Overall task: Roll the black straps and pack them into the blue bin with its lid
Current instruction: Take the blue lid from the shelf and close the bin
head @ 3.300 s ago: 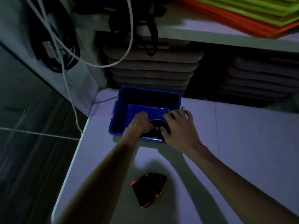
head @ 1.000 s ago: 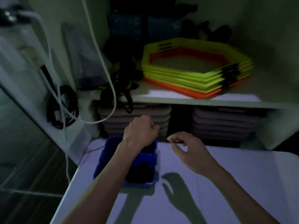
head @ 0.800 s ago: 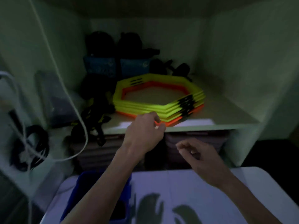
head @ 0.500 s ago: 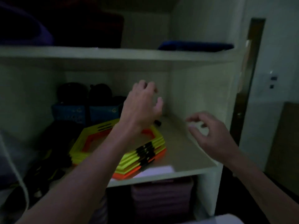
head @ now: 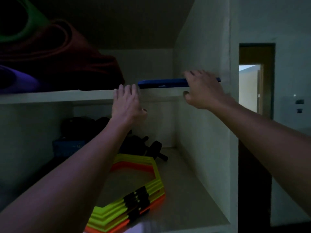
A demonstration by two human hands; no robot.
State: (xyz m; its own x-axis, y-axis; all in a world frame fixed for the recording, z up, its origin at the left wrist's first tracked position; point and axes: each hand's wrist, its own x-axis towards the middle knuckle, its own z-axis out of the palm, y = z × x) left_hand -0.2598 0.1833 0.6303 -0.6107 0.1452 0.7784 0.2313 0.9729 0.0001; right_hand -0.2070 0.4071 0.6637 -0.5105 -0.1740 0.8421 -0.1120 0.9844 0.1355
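The blue lid (head: 161, 82) lies flat on the upper shelf (head: 55, 96), at its right end by the cabinet's side wall. My right hand (head: 203, 91) grips the lid's right part, fingers over its top and thumb under its front edge. My left hand (head: 128, 105) is raised with fingers apart, its fingertips at the shelf's front edge just left of the lid, holding nothing. The blue bin and the black straps are out of view.
Rolled mats, dark red (head: 67, 61) and purple (head: 15, 78), fill the upper shelf's left. On the lower shelf lie stacked yellow and orange hexagon rings (head: 134, 204), black gear (head: 143, 145) and a blue basket (head: 67, 147). A doorway (head: 252, 88) opens at right.
My view has swung up from the table and bin to the shelves. Both hands rose to the upper shelf, and my right hand has taken hold of the blue lid.
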